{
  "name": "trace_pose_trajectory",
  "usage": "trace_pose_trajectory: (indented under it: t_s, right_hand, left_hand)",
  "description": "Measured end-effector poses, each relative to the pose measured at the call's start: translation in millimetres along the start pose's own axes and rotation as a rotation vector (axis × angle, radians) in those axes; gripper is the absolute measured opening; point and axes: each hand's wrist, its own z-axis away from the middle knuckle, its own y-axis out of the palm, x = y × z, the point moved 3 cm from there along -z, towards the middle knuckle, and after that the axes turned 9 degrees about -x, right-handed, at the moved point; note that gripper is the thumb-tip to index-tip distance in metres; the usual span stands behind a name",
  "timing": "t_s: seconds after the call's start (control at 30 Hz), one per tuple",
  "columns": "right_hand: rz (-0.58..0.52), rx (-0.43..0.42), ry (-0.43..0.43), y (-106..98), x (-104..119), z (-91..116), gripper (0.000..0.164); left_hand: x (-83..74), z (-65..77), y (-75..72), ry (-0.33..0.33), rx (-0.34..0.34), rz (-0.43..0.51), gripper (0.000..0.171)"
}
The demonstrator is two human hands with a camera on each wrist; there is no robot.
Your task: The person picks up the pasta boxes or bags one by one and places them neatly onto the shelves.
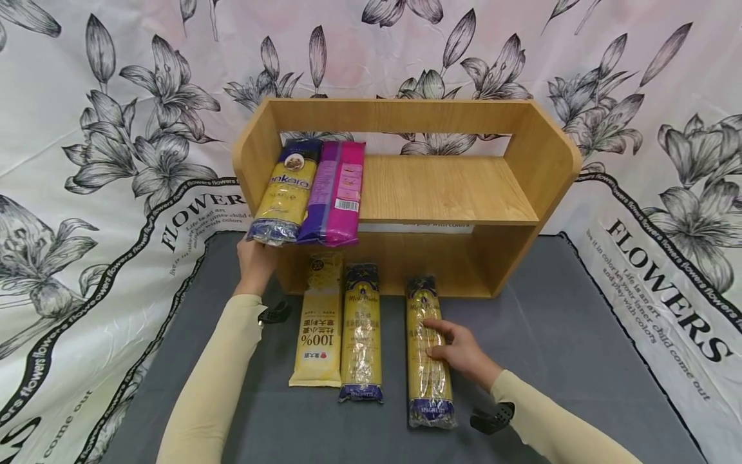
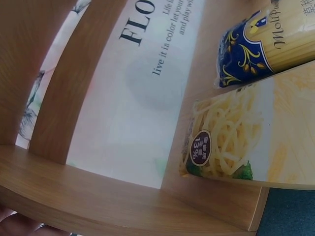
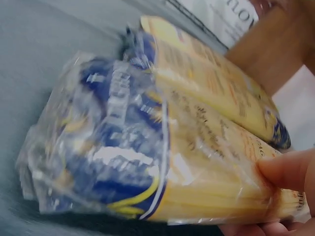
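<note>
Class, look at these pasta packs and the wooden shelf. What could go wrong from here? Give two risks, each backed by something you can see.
1. The right hand grips the spaghetti pack around its middle; the glossy wrapper might slip or the pack swing if lifted.
2. The yellow pack and pink-and-purple pack appear to jut past the upper board's front edge; the left hand, close below, could knock them.

Both spaghetti packets (image 1: 430, 386) are yellow and blue, the backdrop (image 1: 52, 148) floral
</note>
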Motion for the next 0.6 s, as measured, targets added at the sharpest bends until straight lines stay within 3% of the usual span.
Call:
trace_pose_trajectory:
  t_s: [0.23, 0.6]
  right_hand:
    - [-0.171, 0.115, 0.009, -2, 21, 24, 0.067]
    - [-0.232, 0.273, -0.156, -22, 101, 57, 0.067]
  left_hand:
    - [-0.7, 1.4, -0.7, 0.001, -0.017, 0.005, 0.040]
    - [-1.6, 2.5, -1.2, 0.029, -0.022, 0.001, 0.040]
